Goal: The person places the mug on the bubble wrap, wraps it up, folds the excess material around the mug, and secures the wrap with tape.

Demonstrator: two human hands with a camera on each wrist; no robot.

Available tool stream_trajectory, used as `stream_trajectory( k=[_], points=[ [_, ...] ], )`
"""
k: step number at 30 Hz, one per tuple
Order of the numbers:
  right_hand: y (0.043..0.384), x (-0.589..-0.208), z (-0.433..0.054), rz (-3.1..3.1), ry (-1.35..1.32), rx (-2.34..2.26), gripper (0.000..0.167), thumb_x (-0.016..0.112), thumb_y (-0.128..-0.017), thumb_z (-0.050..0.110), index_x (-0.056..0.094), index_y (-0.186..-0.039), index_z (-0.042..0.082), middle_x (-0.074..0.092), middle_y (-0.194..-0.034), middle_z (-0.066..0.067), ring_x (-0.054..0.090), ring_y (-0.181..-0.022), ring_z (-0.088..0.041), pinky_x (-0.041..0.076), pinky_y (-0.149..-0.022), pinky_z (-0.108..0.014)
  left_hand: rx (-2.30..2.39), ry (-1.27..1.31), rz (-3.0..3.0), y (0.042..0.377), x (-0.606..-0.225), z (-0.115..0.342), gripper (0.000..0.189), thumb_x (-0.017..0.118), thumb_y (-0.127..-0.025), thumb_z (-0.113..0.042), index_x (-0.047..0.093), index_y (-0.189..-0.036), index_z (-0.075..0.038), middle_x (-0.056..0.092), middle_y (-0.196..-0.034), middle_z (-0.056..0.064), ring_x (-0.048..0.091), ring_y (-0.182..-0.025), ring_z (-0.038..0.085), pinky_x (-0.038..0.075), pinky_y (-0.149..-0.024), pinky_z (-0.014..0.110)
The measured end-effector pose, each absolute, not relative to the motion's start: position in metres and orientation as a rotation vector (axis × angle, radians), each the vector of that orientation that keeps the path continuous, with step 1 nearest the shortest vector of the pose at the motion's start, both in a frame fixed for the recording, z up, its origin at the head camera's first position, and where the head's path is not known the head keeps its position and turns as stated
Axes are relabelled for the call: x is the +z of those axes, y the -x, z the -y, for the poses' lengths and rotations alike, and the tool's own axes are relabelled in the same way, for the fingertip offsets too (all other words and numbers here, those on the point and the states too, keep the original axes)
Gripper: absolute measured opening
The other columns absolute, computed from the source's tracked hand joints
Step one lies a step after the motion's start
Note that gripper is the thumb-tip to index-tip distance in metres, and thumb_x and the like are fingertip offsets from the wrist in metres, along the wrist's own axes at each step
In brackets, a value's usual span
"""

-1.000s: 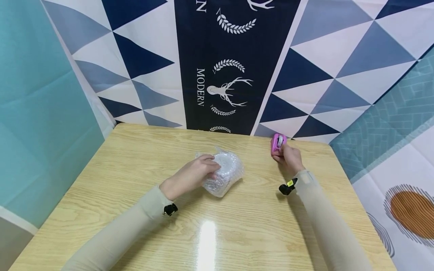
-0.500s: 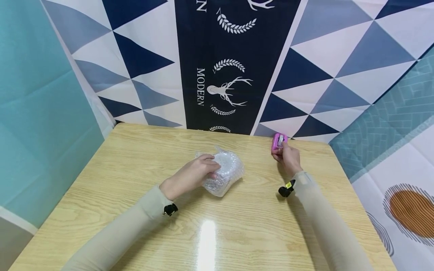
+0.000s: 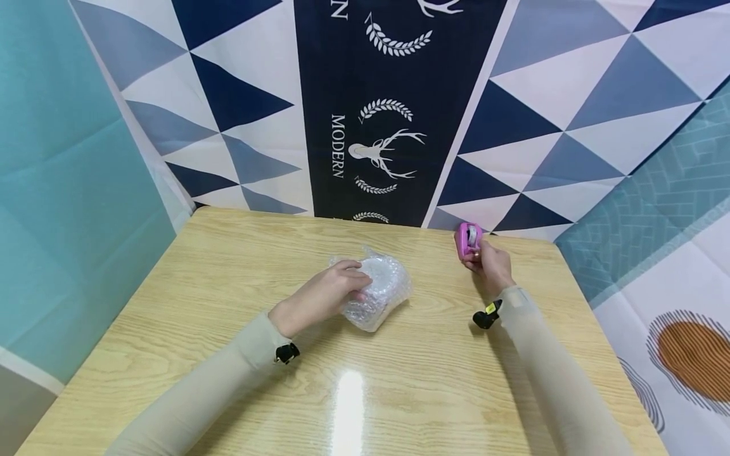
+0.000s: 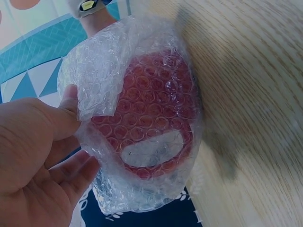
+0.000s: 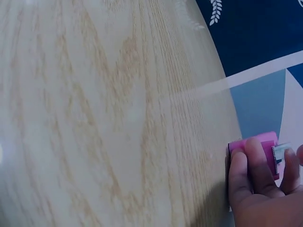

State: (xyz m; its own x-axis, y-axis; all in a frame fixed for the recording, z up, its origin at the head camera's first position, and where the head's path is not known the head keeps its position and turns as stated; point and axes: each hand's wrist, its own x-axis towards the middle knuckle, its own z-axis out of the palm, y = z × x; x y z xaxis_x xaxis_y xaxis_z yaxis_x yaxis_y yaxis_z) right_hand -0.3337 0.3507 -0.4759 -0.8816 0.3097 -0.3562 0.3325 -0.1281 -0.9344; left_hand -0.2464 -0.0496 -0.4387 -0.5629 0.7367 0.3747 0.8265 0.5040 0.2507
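Toward the back middle of the table, a bundle of clear bubble wrap (image 3: 383,286) lies on the wood. Something red (image 4: 154,101) with a pale rounded patch shows through it in the left wrist view; its kind is hidden by the wrap. My left hand (image 3: 331,294) grips the bundle's left side, thumb (image 4: 69,106) on the loose flap. By the back edge, my right hand (image 3: 493,265) holds a pink tape dispenser (image 3: 463,246) with a roll of tape in it. In the right wrist view, fingers lie across the dispenser's side, beside its serrated metal cutter (image 5: 280,152).
The wooden table (image 3: 228,253) meets a patterned fabric backdrop (image 3: 393,82) just behind the dispenser. A teal sheet (image 3: 74,177) hangs along the left, and another patterned sheet (image 3: 673,266) borders the right side.
My right hand and the tape dispenser have shifted slightly, and the fingers have moved a little toward the right of the tape roll. My left hand and the bundle stay put.
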Motion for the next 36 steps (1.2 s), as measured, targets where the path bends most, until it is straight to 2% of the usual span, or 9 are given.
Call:
stream_trajectory(
  k=[3,6,11,17,20,25,30,36],
  points=[
    [0.334,-0.476,-0.351,-2.040,-0.785,-2.229,0.035,0.042,-0.109,0.030,0.054,-0.127,0.002,0.073,-0.069,-0.003,0.075,-0.068,-0.011,0.062,-0.079,-0.025,-0.606,1.328,2.532,0.246,-0.438,0.050,0.032,0.075,-0.092,-0.013,0.073,-0.123,-0.004,0.075,-0.121,0.010,0.060,-0.131,0.035,0.049,-0.112,0.040],
    [0.335,-0.478,-0.350,-2.050,-0.790,-2.225,0.029,0.042,-0.109,0.030,0.056,-0.112,0.005,0.072,-0.066,-0.001,0.075,-0.067,-0.010,0.062,-0.077,-0.024,-0.608,1.322,2.540,0.246,-0.438,0.051,0.032,0.075,-0.093,-0.013,0.073,-0.123,-0.004,0.075,-0.121,0.010,0.060,-0.131,0.035,0.049,-0.112,0.040],
    [0.337,-0.482,-0.349,-2.095,-0.776,-2.193,0.029,0.047,-0.108,0.030,0.059,-0.105,0.005,0.070,-0.073,0.001,0.071,-0.069,-0.007,0.061,-0.077,-0.022,-0.611,1.330,2.522,0.246,-0.439,0.051,0.031,0.075,-0.092,-0.013,0.073,-0.122,-0.003,0.075,-0.120,0.011,0.060,-0.131,0.036,0.049,-0.112,0.041],
    [0.335,-0.484,-0.351,-2.073,-0.717,-2.249,0.017,0.045,-0.105,0.015,0.057,-0.107,0.003,0.069,-0.075,0.000,0.070,-0.070,-0.007,0.061,-0.076,-0.021,-0.619,1.327,2.523,0.245,-0.438,0.051,0.032,0.075,-0.092,-0.013,0.073,-0.123,-0.004,0.075,-0.121,0.010,0.060,-0.131,0.035,0.049,-0.111,0.040],
    [0.332,-0.483,-0.352,-2.011,-0.660,-2.340,0.019,0.043,-0.103,0.009,0.059,-0.106,-0.001,0.070,-0.072,-0.002,0.072,-0.071,-0.009,0.062,-0.078,-0.024,-0.621,1.326,2.521,0.245,-0.438,0.051,0.032,0.075,-0.092,-0.013,0.073,-0.123,-0.003,0.075,-0.121,0.010,0.060,-0.131,0.035,0.049,-0.112,0.039],
    [0.328,-0.483,-0.351,-1.966,-0.610,-2.391,0.025,0.044,-0.105,0.010,0.066,-0.103,-0.002,0.071,-0.070,-0.002,0.074,-0.074,-0.011,0.062,-0.080,-0.025,-0.626,1.317,2.531,0.245,-0.438,0.051,0.033,0.075,-0.092,-0.013,0.073,-0.123,-0.003,0.075,-0.122,0.011,0.060,-0.132,0.035,0.049,-0.112,0.040],
    [0.329,-0.483,-0.352,-1.975,-0.574,-2.375,0.022,0.043,-0.105,0.010,0.061,-0.098,-0.001,0.070,-0.073,-0.002,0.073,-0.075,-0.010,0.061,-0.080,-0.022,-0.625,1.315,2.532,0.245,-0.438,0.051,0.033,0.075,-0.092,-0.013,0.073,-0.123,-0.003,0.075,-0.122,0.011,0.060,-0.132,0.035,0.049,-0.111,0.040],
    [0.331,-0.487,-0.353,-2.091,-0.588,-2.263,0.021,0.047,-0.106,0.017,0.057,-0.105,-0.002,0.070,-0.081,-0.001,0.071,-0.078,-0.007,0.060,-0.080,-0.018,-0.619,1.312,2.540,0.244,-0.438,0.051,0.033,0.075,-0.092,-0.013,0.073,-0.123,-0.003,0.075,-0.122,0.010,0.060,-0.132,0.035,0.049,-0.112,0.039]
  ],
)
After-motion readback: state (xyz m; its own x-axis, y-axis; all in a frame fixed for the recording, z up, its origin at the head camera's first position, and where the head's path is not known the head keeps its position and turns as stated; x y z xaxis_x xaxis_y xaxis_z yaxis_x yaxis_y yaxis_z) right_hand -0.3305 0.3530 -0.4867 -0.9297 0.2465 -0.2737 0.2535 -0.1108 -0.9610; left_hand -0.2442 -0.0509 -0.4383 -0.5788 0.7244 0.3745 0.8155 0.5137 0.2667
